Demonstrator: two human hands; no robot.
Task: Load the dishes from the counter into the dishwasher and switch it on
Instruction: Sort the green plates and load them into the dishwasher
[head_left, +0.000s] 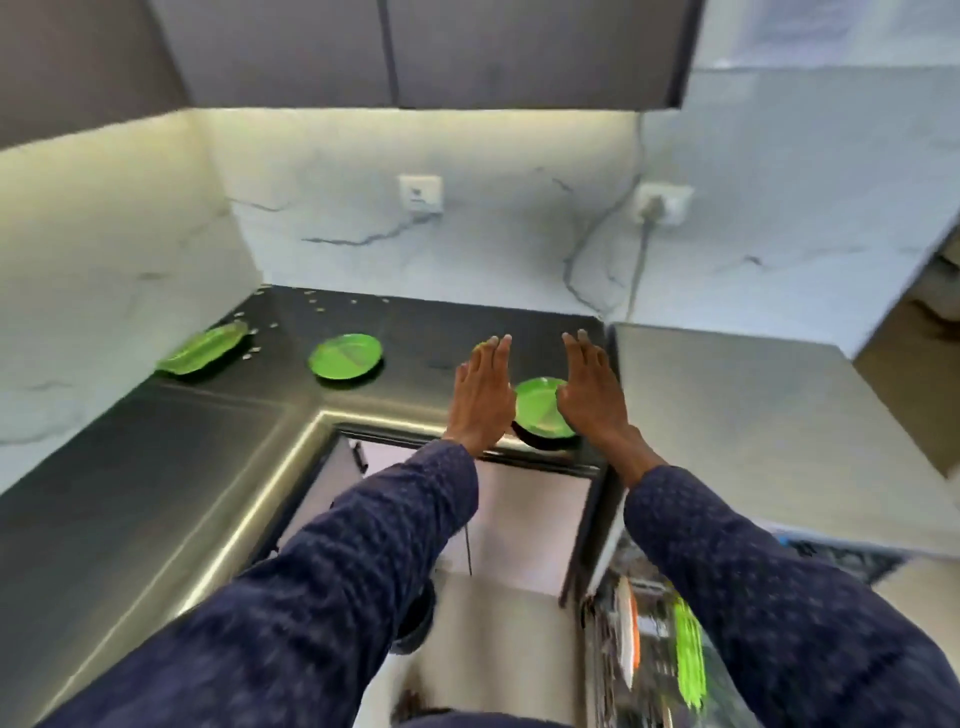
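No grip: flat hands (480, 392) flanking plate (540, 413).

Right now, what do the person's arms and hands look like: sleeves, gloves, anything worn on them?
Both arms wear long dark navy sleeves printed with a small pale dotted pattern, ending at the wrists. The left hand and right hand are bare: no gloves. No rings, watch or bracelet show from this head view, though the picture is a little blurred.
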